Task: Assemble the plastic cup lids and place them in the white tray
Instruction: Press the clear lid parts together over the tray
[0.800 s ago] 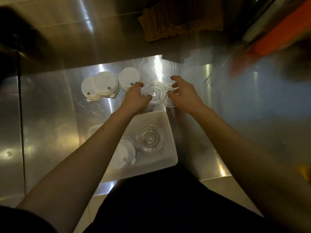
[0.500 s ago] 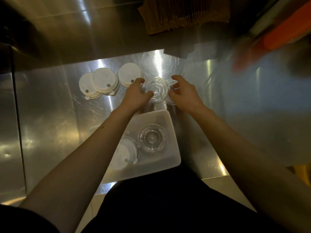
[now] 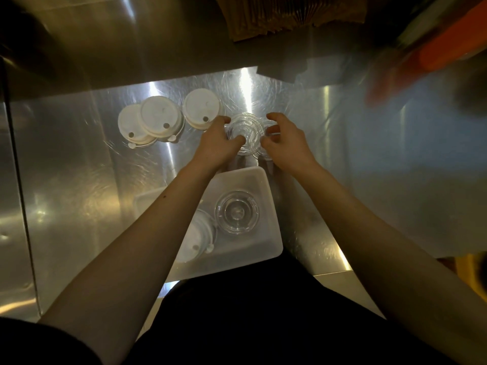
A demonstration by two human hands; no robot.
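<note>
A clear plastic lid (image 3: 245,131) rests on the steel counter just beyond the white tray (image 3: 266,243). My left hand (image 3: 217,143) grips its left edge and my right hand (image 3: 286,139) holds its right side, where a second clear lid (image 3: 268,125) peeks out under the fingers. Inside the tray lie a clear lid (image 3: 237,212) and a white lid (image 3: 196,238) partly hidden by my left forearm. Three white lids sit at the back left: two overlapping ones (image 3: 147,122) and a single one (image 3: 200,108).
A stack of brown paper (image 3: 284,14) lies at the back. A blurred orange object (image 3: 434,48) shows at the upper right. The counter's front edge (image 3: 334,272) runs just behind the tray, close to my body.
Both hands have closed in tighter around the clear lid, the right hand shifting left onto it. The view has tilted slightly.
</note>
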